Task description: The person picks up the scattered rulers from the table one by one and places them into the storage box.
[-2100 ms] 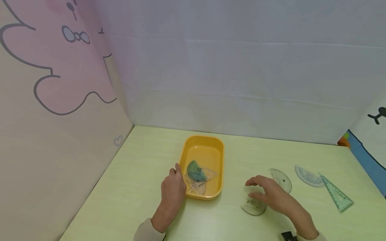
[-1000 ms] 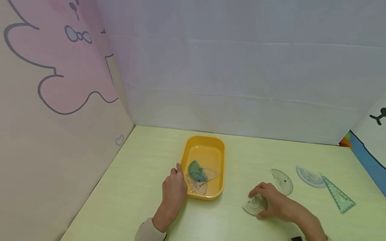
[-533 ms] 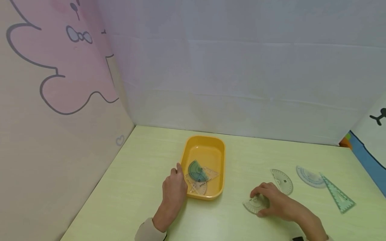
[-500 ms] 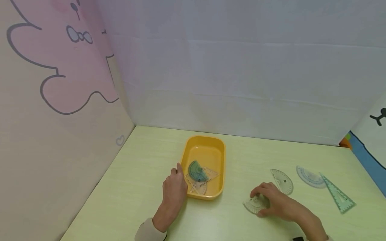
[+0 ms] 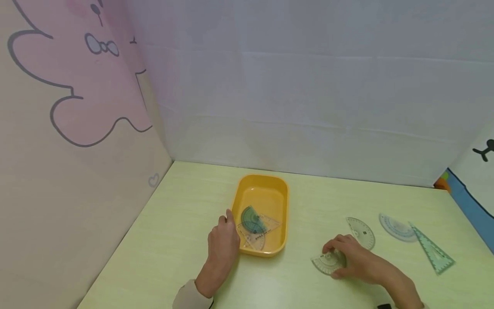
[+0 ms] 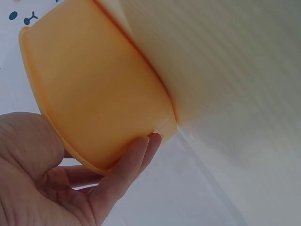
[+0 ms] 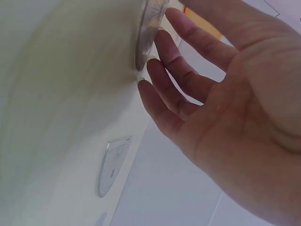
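In the head view, my left hand (image 5: 223, 240) grips the left rim of a yellow plastic tray (image 5: 286, 214). The left wrist view shows fingers along the outer wall of the tray (image 6: 94, 84). Inside lie a green protractor (image 5: 250, 218), a clear set square (image 5: 271, 222) and a clear protractor (image 5: 257, 243), overlapping each other. My right hand (image 5: 356, 259) holds a small clear protractor (image 5: 326, 262) between thumb and fingers, close over the table. Its edge meets the fingertips (image 7: 162, 37) in the right wrist view; the thumb is mostly out of that frame.
Right of the tray, a clear protractor (image 5: 362, 232) lies just beyond my right hand. Farther right are a bluish clear protractor (image 5: 397, 228) and a green set square (image 5: 433, 249), their ends touching or overlapping. White and printed wall panels (image 5: 308, 107) enclose the pale table (image 5: 185, 193).
My right hand has come down from just above the small protractor and taken it between thumb and fingers, shifting it slightly right. The left hand stays on the tray.
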A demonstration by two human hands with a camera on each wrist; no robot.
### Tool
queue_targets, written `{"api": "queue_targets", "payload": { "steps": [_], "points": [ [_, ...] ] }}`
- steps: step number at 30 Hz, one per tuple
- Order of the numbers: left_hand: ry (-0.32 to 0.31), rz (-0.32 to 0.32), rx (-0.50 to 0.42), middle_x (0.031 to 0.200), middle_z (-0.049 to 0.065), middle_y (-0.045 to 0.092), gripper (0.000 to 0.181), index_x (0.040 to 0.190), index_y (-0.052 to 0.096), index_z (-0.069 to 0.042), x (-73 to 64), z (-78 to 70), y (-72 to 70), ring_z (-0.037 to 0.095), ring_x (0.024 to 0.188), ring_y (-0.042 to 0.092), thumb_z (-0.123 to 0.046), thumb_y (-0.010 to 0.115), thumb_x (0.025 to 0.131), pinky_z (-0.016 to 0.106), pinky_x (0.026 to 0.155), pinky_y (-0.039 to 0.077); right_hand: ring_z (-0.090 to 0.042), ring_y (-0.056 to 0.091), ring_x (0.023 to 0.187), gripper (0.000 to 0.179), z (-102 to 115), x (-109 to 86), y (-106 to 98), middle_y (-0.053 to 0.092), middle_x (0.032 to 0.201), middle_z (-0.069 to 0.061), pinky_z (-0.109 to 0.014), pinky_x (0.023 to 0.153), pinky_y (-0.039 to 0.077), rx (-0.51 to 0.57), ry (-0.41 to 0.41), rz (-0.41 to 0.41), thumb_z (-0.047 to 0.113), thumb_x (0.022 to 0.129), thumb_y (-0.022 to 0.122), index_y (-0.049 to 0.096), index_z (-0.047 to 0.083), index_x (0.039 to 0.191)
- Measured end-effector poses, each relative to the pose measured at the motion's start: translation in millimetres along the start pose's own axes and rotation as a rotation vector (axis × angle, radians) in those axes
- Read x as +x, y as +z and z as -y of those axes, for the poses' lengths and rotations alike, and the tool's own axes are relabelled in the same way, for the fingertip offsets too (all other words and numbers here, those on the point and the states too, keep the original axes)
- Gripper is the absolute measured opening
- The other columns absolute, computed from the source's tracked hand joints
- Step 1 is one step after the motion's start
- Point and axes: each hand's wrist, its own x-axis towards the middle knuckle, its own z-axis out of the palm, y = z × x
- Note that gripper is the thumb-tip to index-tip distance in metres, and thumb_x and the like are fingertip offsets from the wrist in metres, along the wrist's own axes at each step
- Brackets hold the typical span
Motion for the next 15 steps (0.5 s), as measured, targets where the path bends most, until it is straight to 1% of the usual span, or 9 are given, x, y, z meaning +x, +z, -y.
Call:
{"api": "queue_targets", "payload": {
  "steps": [9, 15],
  "points": [
    [-0.001, 0.009, 0.006, 0.087, 0.021, 0.065, 0.041, 0.123, 0.063, 0.013, 0.2, 0.7, -1.0, 0.031, 0.054, 0.065, 0.006, 0.075, 0.084, 0.038, 0.047, 0.054, -0.010, 0.047, 0.105, 0.048, -6.7, 1.2, 0.5, 0.058, 0.114, 0.008, -0.030, 0.089, 0.046, 0.023, -0.059, -0.011, 0.042, 0.082, 0.084, 0.064, 0.020, 0.119],
    [0.006, 0.001, 0.007, 0.086, 0.020, 0.064, 0.041, 0.123, 0.064, 0.012, -0.1, 0.6, -0.1, 0.031, 0.054, 0.064, 0.006, 0.076, 0.083, 0.038, 0.047, 0.054, -0.008, 0.049, 0.103, 0.044, -8.8, -0.5, 1.4, 0.055, 0.111, 0.005, -0.028, 0.089, 0.046, 0.110, -0.060, 0.017, 0.036, 0.087, 0.081, 0.062, 0.016, 0.121]
  ]
}}
